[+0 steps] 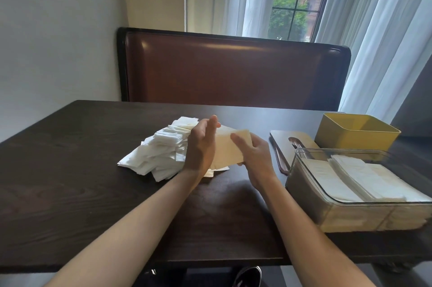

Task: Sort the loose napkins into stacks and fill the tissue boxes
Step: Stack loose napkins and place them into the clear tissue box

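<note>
We've got a stack of napkins [230, 148] squeezed between both hands: left hand [201, 144] flat against its side, right hand [253, 154] gripping the other edge. Loose pile [161, 148] sits just left; the clear tissue box [350, 193] is half full.

Lower right of frame: the clear tissue box [304, 184] runs off the right edge, so I can't see its far end. My left hand [201, 146] covers the near side of the held napkin stack [230, 148] and part of the loose napkin pile [159, 153]. Right hand [254, 158]: fingers [237, 138] partly tucked behind the stack, grip unclear. The flat lid [280, 137] is half hidden behind both boxes. The yellow box [350, 139] interior floor is out of sight. Shoe [249, 276] at bottom edge is cut off.
</note>
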{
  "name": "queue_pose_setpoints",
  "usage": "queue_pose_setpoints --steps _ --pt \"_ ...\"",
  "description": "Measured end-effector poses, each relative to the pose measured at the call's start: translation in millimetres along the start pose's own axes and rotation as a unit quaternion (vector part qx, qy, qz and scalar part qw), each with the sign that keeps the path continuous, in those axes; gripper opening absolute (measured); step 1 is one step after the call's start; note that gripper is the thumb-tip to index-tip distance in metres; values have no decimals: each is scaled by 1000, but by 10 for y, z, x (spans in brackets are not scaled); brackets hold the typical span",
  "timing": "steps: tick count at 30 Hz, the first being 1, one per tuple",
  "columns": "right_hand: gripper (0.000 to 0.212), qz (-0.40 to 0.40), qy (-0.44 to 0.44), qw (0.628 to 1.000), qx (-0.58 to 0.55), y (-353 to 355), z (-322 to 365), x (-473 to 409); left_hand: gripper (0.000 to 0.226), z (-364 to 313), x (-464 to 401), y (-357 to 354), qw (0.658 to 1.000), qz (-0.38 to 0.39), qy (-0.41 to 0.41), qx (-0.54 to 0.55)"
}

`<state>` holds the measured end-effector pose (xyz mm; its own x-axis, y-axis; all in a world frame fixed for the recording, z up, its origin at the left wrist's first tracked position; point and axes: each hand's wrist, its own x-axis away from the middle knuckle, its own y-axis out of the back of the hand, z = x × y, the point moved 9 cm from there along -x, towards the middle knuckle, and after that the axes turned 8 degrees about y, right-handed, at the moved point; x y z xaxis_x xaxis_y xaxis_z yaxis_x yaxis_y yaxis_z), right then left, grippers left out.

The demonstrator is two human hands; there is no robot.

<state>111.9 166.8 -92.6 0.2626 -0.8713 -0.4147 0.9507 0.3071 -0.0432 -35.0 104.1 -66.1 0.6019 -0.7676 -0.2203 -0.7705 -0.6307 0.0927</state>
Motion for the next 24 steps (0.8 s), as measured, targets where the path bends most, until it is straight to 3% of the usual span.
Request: queue_pose_setpoints --steps 3,8,11,14,17,20,24 --pt "15 -29 3 999 24 53 -42 -48 33 91 31 -86 993 116 22 3" --pt "27 -51 -7 999 16 61 -118 -123 51 216 18 -111 967 237 86 -29" --pt "29 -59 -41 997 -8 36 -134 -189 48 242 28 -72 944 308 116 -27" --pt "39 -86 -97 990 -57 64 -168 -281 36 192 -75 87 941 289 165 68" --pt "47 -98 -123 987 -36 100 -240 -417 20 113 -221 276 930 239 210 181" --pt "48 -96 -131 986 42 91 -390 -549 25 70 -334 370 919 228 227 227" --pt "42 -35 -137 976 168 -45 -588 -697 38 19 -466 378 922 222 223 226"
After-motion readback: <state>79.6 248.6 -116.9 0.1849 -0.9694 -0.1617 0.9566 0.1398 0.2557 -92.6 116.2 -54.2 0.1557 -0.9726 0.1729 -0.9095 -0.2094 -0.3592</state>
